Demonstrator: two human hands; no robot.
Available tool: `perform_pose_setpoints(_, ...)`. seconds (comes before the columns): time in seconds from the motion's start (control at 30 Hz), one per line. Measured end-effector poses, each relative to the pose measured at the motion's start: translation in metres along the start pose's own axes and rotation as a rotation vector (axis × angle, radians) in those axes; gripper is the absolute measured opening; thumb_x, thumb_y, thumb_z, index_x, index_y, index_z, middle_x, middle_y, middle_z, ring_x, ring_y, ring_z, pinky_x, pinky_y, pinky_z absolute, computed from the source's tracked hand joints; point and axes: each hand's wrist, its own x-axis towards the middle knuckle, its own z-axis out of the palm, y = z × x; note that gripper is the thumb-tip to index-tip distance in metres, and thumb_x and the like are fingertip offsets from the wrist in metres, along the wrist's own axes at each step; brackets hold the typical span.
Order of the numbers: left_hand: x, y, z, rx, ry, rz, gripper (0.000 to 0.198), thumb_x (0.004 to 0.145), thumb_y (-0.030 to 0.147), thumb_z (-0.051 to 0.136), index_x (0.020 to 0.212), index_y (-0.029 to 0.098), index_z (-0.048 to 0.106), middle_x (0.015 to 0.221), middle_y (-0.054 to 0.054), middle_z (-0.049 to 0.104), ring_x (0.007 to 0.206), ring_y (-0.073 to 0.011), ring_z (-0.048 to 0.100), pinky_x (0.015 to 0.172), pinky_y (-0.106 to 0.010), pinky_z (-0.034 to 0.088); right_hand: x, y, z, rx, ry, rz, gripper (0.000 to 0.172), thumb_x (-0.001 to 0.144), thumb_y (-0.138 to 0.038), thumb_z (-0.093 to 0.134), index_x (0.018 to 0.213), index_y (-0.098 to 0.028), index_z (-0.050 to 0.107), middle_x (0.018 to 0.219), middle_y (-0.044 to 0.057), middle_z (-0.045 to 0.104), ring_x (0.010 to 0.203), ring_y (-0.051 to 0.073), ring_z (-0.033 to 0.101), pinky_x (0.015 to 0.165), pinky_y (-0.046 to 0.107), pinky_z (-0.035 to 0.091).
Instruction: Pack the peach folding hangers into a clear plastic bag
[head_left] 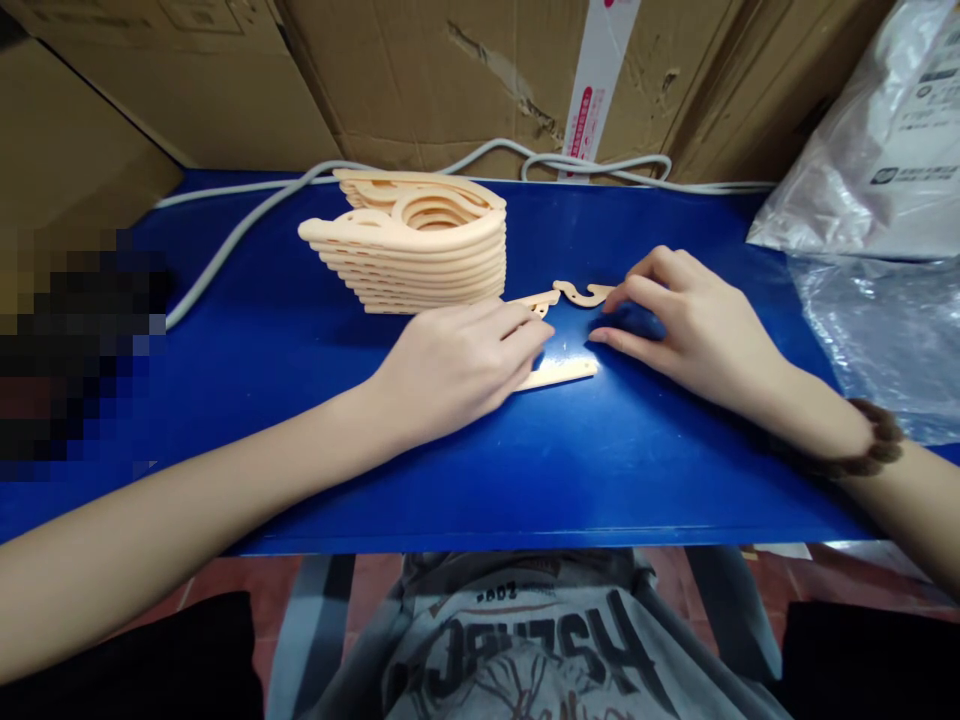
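A blue counter (300, 420) was set against a wall of brown cardboard boxes (420, 80), one of which was marked with a white strip (596, 80) printed in pink. A grey cable (240, 225) was laid along the counter's far edge, curved down its left side and looped near the strip. At the right end, a crinkled clear plastic bag (885, 140) with printed labels was propped up, and more clear plastic (877, 330) was spread below it. Reddish floor (225, 580) was seen under the near edge.

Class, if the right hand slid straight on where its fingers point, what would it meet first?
Probably the peach hook piece, just ahead of the right hand; whether they touch is unclear.
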Motion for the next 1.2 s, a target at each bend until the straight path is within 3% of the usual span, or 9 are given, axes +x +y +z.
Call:
perform_pose_setpoints(0.13, -0.001, 0.005, 0.005, -0.212, 0.011, 0.065, 0.032, 0.109, 0.032, 0.055, 0.12, 0.007, 0.071, 0.132, -0.018, 0.075, 0.132, -0.0335, 0.069, 0.108, -0.043, 0.059, 0.002, -0.001, 0.004, 0.013, 0.0, -0.024, 0.049, 0.106, -0.054, 0.05, 0.134, -0.018, 0.068, 0.129, 0.017, 0.066, 0.112, 0.034, 0.063, 0.096, 0.049, 0.051)
perform_pose_setpoints(0.2, -0.002, 0.004, 0.008, -0.229, -0.016, 0.069, 0.037, 0.108, 0.037, 0.056, 0.123, 0.005, 0.069, 0.14, -0.021, 0.071, 0.14, -0.0365, 0.063, 0.114, -0.046, 0.055, 0.003, 0.0, 0.004, 0.015, -0.018, -0.036, 0.046, 0.107, -0.052, 0.05, 0.128, -0.018, 0.071, 0.128, 0.016, 0.067, 0.111, 0.035, 0.064, 0.095, 0.05, 0.051)
perform_pose_setpoints(0.3, -0.003, 0.002, 0.009, -0.233, -0.045, 0.055, 0.039, 0.108, 0.039, 0.057, 0.124, 0.005, 0.067, 0.147, -0.024, 0.066, 0.141, -0.0397, 0.061, 0.115, -0.051, 0.054, 0.003, 0.0, 0.003, 0.024, -0.006, -0.018, 0.039, 0.104, -0.052, 0.055, 0.104, -0.018, 0.075, 0.119, 0.015, 0.068, 0.104, 0.033, 0.065, 0.091, 0.05, 0.051)
perform_pose_setpoints(0.63, 0.001, 0.0, 0.01, -0.497, -0.247, -0.07, 0.024, 0.111, 0.032, 0.045, 0.11, 0.014, 0.061, 0.159, -0.023, 0.054, 0.159, -0.035, 0.041, 0.129, -0.055, 0.037, 0.0, -0.005, -0.005, 0.252, 0.041, 0.022, 0.02, 0.097, -0.033, 0.064, 0.088, -0.02, 0.076, 0.111, 0.01, 0.077, 0.101, 0.028, 0.073, 0.093, 0.043, 0.056)
perform_pose_setpoints(0.87, -0.001, 0.001, 0.014, -0.501, -0.205, -0.129, 0.025, 0.112, 0.034, 0.042, 0.111, 0.014, 0.057, 0.158, -0.022, 0.055, 0.159, -0.0343, 0.039, 0.13, -0.055, 0.036, 0.001, -0.011, -0.015, 0.263, 0.051, 0.091, 0.024, 0.101, -0.042, 0.06, 0.093, -0.027, 0.077, 0.104, 0.007, 0.079, 0.095, 0.029, 0.074, 0.085, 0.044, 0.056)
perform_pose_setpoints(1.03, 0.0, 0.002, 0.015, -0.498, -0.208, -0.156, 0.024, 0.112, 0.034, 0.042, 0.111, 0.015, 0.057, 0.158, -0.022, 0.055, 0.159, -0.0334, 0.04, 0.13, -0.055, 0.035, -0.001, -0.007, -0.012, 0.036, 0.013, 0.042, 0.037, 0.101, -0.054, 0.06, 0.105, -0.024, 0.082, 0.118, 0.012, 0.076, 0.103, 0.034, 0.07, 0.084, 0.05, 0.055)
perform_pose_setpoints(1.2, 0.001, 0.002, 0.014, -0.512, -0.216, -0.159, 0.025, 0.113, 0.035, 0.041, 0.108, 0.016, 0.057, 0.16, -0.021, 0.054, 0.16, -0.0329, 0.039, 0.13, -0.054, 0.035, -0.001, -0.007, -0.012, 0.047, -0.024, 0.002, 0.033, 0.103, -0.039, 0.055, 0.091, -0.022, 0.08, 0.117, 0.012, 0.077, 0.1, 0.032, 0.07, 0.087, 0.048, 0.054)
